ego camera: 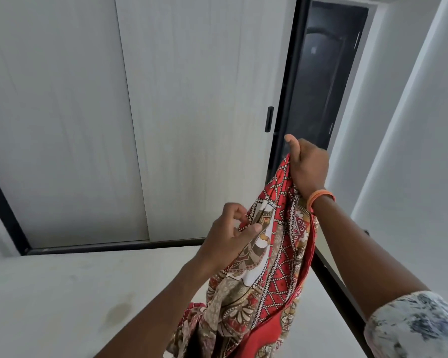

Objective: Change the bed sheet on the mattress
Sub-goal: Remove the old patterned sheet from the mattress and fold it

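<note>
Above the bare mattress [62, 293], my left hand [226, 236] pinches an edge of the red patterned bed sheet [264, 267], while at two o'clock my right hand [308, 166] grips its bunched top, raised high.
</note>
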{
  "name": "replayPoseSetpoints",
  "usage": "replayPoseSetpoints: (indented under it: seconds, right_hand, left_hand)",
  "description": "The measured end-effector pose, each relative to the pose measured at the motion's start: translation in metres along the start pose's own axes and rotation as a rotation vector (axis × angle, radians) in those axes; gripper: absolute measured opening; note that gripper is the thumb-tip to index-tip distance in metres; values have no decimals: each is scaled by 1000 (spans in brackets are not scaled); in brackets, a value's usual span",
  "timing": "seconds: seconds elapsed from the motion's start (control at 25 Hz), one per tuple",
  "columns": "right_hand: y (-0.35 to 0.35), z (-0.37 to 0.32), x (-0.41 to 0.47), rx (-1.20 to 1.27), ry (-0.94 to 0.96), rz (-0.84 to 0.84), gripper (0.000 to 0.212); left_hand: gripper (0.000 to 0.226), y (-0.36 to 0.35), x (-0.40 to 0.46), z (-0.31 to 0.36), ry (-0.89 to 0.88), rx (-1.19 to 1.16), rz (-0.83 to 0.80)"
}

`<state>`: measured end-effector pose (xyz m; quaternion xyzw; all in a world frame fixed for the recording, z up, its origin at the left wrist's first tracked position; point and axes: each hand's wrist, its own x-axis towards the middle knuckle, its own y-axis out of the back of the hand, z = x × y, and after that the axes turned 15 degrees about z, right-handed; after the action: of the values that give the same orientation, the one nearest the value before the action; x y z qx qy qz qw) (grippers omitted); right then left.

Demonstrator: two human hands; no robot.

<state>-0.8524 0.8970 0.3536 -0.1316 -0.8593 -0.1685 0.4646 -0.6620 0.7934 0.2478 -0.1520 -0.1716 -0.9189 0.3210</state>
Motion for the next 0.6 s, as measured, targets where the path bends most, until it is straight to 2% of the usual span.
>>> replayPoseSetpoints:
  seconds: [0.12, 0.2, 0.4, 0.6]
  right_hand:
    - [-1, -2, -1, 26, -4, 8, 55]
    - [-2, -4, -1, 33, -6, 12, 56]
    - [-3, -2, -5, 45, -19, 8, 56]
    - [-7, 3, -3, 60, -28, 17, 59]
  left_hand:
    - [7, -12, 5, -3, -291, 227, 105]
    - [13, -20, 5, -9, -367, 300, 180]
    - [15, -26, 3, -19, -133, 182, 361]
    - [22, -28, -6, -21, -43, 108, 250]
